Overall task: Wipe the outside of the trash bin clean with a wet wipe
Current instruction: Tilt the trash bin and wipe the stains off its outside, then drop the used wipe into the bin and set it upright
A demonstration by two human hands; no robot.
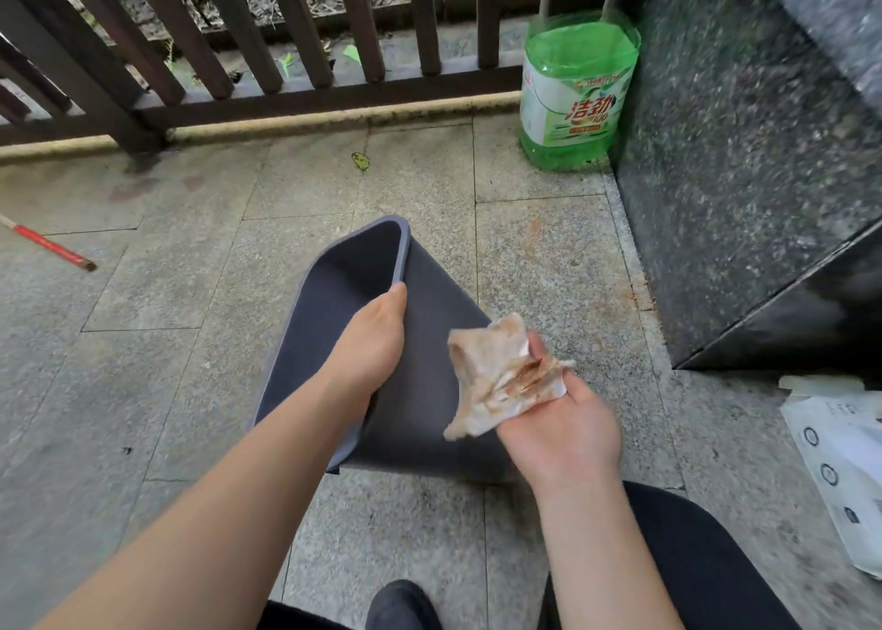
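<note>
A dark grey trash bin (429, 343) lies tilted on the stone floor, its open mouth turned to the left and away from me. My left hand (370, 343) grips the bin's rim, with the fingers inside the opening. Just right of the bin, my right hand (563, 419) is palm up and holds a crumpled wet wipe (501, 376). Brown dirt stains the wipe. It hangs over the bin's outer side wall; whether it touches the wall I cannot tell.
A green detergent bottle (575, 95) stands in the far corner beside a dark stone block (744, 162). A brown railing (267, 57) runs along the back. A red stick (52, 247) lies at left, printed paper (840, 467) at right. My shoe (401, 603) is below.
</note>
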